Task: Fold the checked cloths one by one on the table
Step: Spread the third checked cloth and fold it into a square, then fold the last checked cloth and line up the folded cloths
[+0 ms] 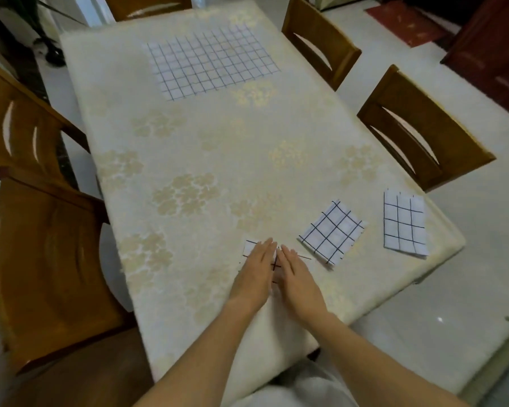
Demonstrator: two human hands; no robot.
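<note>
Both hands flat: left hand (254, 267) and right hand (296, 277) press the small folded cloth (252, 247) at lower centre, fingers straight.

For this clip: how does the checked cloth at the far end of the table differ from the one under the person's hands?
The far cloth lies spread flat and large; the near cloth looks folded small. Nothing touches the far cloth; the left hand and right hand lie flat on the near cloth, hiding most of it. Both are white with dark grid lines.
</note>
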